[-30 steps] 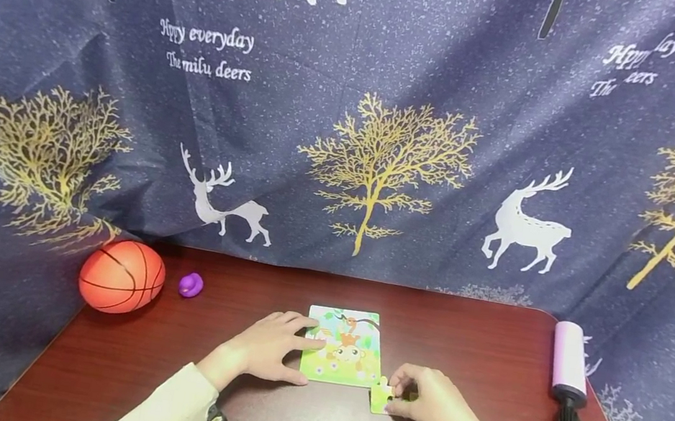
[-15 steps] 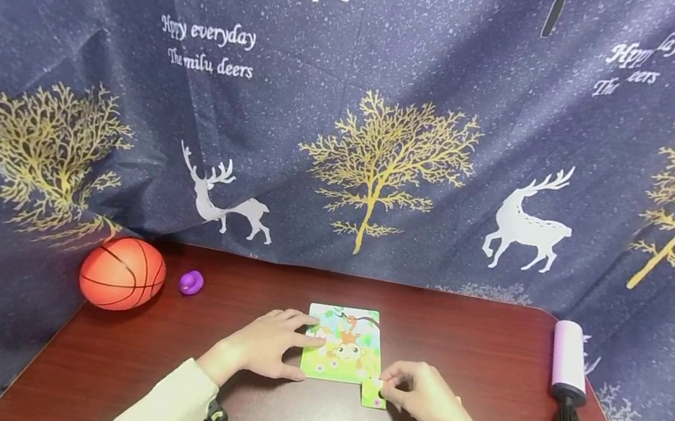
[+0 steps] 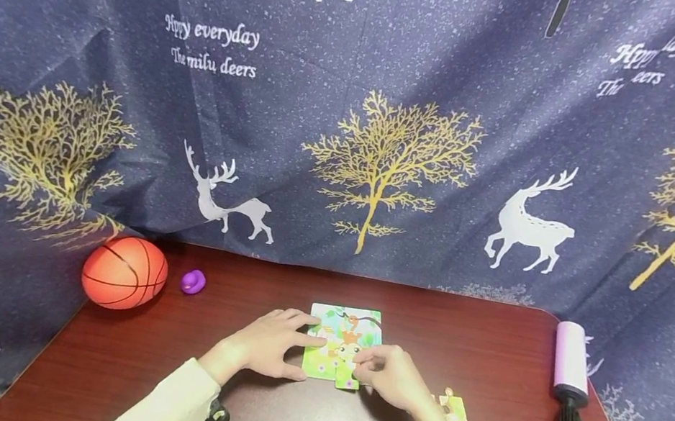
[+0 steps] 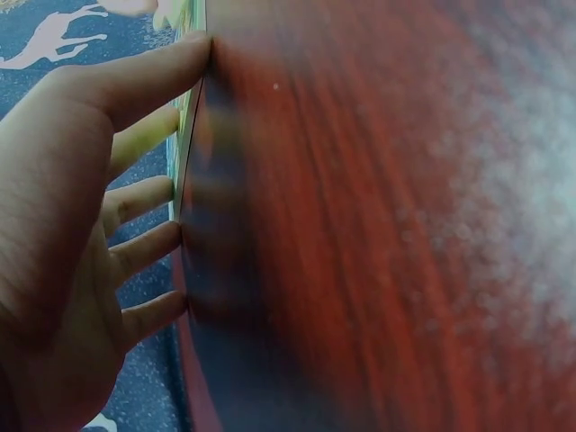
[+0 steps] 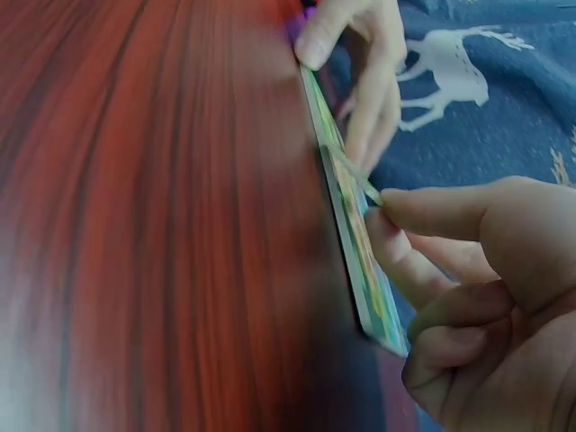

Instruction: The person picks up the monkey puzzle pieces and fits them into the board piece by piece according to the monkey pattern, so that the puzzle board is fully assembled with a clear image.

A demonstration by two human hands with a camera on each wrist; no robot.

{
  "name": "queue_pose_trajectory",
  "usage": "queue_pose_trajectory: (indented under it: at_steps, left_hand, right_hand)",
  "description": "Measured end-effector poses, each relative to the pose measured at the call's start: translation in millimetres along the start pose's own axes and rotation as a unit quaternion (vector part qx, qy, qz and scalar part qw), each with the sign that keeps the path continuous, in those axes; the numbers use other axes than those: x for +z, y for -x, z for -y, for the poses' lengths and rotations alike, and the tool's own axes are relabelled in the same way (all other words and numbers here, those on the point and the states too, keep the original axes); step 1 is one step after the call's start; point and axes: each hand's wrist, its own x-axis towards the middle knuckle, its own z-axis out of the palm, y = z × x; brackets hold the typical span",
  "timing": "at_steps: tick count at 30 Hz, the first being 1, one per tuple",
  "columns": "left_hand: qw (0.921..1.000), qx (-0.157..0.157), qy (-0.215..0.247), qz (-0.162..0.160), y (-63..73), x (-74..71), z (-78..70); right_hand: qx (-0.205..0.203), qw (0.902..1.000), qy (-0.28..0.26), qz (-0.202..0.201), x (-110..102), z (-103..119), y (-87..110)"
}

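A square jigsaw puzzle with a cartoon monkey picture lies flat on the table. My left hand rests at its left side, fingers spread straight, fingertips on the picture; in the left wrist view the thumb touches the board's near edge. My right hand pinches a green puzzle piece over the board's lower middle. Tilted against the board, that piece shows edge-on in the right wrist view, between thumb and index finger. The right hand covers the board's lower right part.
Another puzzle piece lies right of the right forearm. An orange basketball and a purple rubber duck sit at the back left. A hand pump stands by the right table edge. A patterned curtain hangs behind.
My right hand has moved left with the green piece, from beside the board's lower right corner to its lower middle, uncovering another piece. My left hand has stayed in place.
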Motion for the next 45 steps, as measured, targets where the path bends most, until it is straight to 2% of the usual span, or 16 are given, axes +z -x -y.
queue_pose_trajectory:
  at_steps: [6, 17, 25, 30, 39, 45]
  left_hand:
    - [1.0, -0.004, 0.009, 0.001, -0.3, 0.9, -1.2]
    - [1.0, -0.008, 0.004, -0.001, -1.2, 1.1, -1.9]
    - [0.9999, -0.008, 0.005, -0.006, 0.1, 0.3, -1.9]
    - [0.9999, -0.009, -0.001, -0.012, 0.8, 0.2, -2.4]
    - [0.9984, -0.015, -0.021, -0.051, -3.4, 8.0, -7.6]
    - [0.9984, -0.024, -0.02, -0.048, -2.8, 10.0, -8.0]
  right_hand:
    - [0.023, 0.9996, -0.015, -0.012, 18.2, 8.8, -14.5]
    - [0.005, 0.9996, 0.019, -0.02, 30.7, 18.2, -25.9]
    - [0.005, 0.9981, 0.054, -0.027, 37.0, 26.3, -31.7]
    - [0.02, 0.995, 0.088, -0.044, 40.8, 30.0, -32.6]
    - [0.031, 0.9876, 0.139, -0.065, 44.2, 33.7, -32.8]
    - [0.03, 0.9836, 0.166, -0.065, 45.2, 35.9, -32.2]
